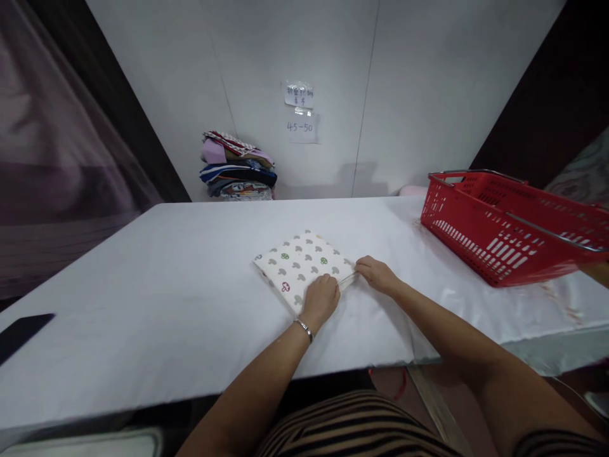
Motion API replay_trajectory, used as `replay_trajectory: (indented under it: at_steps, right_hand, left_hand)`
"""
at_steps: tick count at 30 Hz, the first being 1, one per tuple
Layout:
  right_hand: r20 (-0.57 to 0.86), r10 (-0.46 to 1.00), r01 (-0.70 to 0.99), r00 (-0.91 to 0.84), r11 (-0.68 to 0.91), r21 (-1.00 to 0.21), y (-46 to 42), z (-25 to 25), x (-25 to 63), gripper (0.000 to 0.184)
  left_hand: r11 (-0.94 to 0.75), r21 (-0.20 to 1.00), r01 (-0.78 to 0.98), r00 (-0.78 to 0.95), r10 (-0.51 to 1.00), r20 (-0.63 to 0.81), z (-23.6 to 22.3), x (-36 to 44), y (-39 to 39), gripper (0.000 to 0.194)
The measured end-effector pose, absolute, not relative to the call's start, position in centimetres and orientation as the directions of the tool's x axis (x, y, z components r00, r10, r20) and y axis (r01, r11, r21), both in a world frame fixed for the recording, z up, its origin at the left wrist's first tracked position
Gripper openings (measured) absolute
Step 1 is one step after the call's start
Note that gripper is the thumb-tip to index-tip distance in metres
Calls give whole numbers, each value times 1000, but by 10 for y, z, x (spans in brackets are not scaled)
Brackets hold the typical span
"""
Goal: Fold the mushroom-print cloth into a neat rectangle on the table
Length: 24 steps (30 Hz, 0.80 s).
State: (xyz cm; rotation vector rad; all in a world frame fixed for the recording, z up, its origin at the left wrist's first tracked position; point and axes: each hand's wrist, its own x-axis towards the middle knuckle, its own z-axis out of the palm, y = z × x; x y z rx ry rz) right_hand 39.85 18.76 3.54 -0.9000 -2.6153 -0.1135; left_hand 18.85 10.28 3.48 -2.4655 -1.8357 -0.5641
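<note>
A folded white cloth (304, 257) printed with grey, green and red mushrooms lies on the white-covered table (166, 285), turned so that its corners point about. My left hand (321, 297), a silver bracelet at its wrist, rests on the near right edge with curled fingers gripping the folded layers. At the right corner, my right hand (378, 274) pinches the cloth's edge between thumb and fingers. The undersides of the layers are hidden.
A red plastic basket (504, 235) with metal handles stands at the table's right. Against the wall at the back sits a stack of folded fabrics (238, 166). A dark flat object (23, 333) lies at the left edge. Paper notes (302, 129) hang on the wall.
</note>
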Motion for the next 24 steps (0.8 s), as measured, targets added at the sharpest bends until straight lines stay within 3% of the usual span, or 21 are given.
replay_trajectory:
  at_steps: [9,19,24]
  right_hand:
    - [423,464,456,-778,881,-129,191,30,403,29]
    - [389,572,466,-722,818,-338,200,30,395,20]
    - [368,570,479,-735,820,-313,193,29,394,25]
  left_hand:
    - [-337,163,927,290,922,258,39,189,99,12]
    - [-269,93,959,249,951,185,49,187,93,14]
    - [-251,51,967,240,957,163,48,186,91,13]
